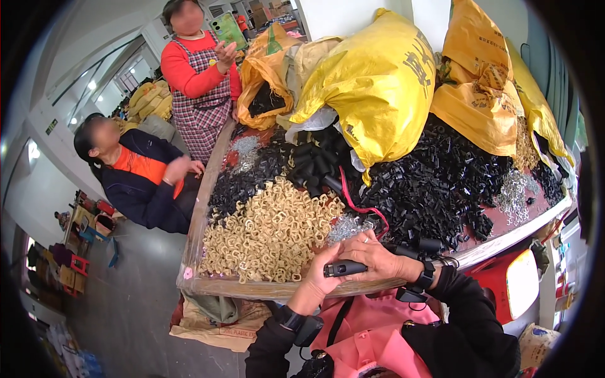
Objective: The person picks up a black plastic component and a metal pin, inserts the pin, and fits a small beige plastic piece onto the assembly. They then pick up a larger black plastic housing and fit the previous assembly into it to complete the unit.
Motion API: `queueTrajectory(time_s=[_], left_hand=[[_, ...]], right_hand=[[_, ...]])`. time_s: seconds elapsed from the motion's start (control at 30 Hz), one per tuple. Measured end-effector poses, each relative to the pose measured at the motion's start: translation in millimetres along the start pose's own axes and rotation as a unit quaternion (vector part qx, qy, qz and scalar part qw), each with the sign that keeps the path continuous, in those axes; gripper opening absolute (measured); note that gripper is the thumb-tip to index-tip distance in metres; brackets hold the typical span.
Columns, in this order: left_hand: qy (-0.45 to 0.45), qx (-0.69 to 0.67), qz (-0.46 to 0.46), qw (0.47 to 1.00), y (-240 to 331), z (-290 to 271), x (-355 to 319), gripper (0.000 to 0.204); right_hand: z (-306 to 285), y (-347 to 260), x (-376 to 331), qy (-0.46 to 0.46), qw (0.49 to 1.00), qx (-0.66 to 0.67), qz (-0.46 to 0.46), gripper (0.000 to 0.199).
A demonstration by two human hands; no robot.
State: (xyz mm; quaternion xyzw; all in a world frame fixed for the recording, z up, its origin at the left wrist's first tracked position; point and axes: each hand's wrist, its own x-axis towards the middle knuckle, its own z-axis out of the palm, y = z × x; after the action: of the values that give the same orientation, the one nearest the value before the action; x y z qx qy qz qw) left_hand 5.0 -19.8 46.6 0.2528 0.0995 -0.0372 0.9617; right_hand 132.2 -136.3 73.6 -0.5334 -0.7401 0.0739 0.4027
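My left hand (322,267) and my right hand (377,259) meet over the near edge of the table, fingers closed around a black plastic piece (345,268). It is smooth and elongated with a rounded end, and its other end is hidden by my fingers. Just beyond my hands lies a small heap of clear or silvery bits (348,228). A pile of beige ring-shaped parts (265,233) spreads to the left of them. Black tubes (430,245) lie beside my right wrist, and a pink-red strip (353,200) curls across the parts ahead.
Small black parts (435,183) cover much of the table's right side. Large yellow sacks (372,82) and an orange sack (268,72) stand at the back. Silvery hooks (513,200) lie at the right. Two people are at the left edge; one holds up a phone (228,33).
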Motion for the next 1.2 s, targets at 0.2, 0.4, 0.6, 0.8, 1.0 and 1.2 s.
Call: queueTrajectory(time_s=[0.2, 0.4, 0.6, 0.8, 1.0, 1.2], left_hand=[[0.046, 0.053, 0.098, 0.993, -17.3, 1.8, 6.7, 0.04], [0.034, 0.192, 0.152, 0.969, -16.9, 15.6, 16.0, 0.04], [0.245, 0.682, 0.206, 0.657, 40.8, -28.8, 66.5, 0.039], [0.249, 0.849, 0.329, 0.33, 85.2, -52.2, 99.4, 0.03], [0.114, 0.83, 0.246, 0.487, 34.0, -8.8, 121.2, 0.019], [0.036, 0.747, 0.239, 0.62, 3.6, 5.1, 123.9, 0.02]], right_hand=[[-2.9, -12.0, -0.7, -0.044, 0.996, -0.078, -0.005, 0.046], [-10.0, -12.6, -7.5, -0.012, 0.993, -0.111, -0.028, 0.042], [-63.2, 17.3, -45.3, -0.18, 0.906, -0.318, 0.215, 0.041], [-81.8, 30.4, -96.0, -0.072, 0.843, -0.458, 0.273, 0.026], [-71.3, 56.7, -73.5, 0.017, 0.871, -0.398, 0.288, 0.02], [-147.8, 166.7, -114.0, 0.176, 0.77, -0.432, 0.435, 0.031]])
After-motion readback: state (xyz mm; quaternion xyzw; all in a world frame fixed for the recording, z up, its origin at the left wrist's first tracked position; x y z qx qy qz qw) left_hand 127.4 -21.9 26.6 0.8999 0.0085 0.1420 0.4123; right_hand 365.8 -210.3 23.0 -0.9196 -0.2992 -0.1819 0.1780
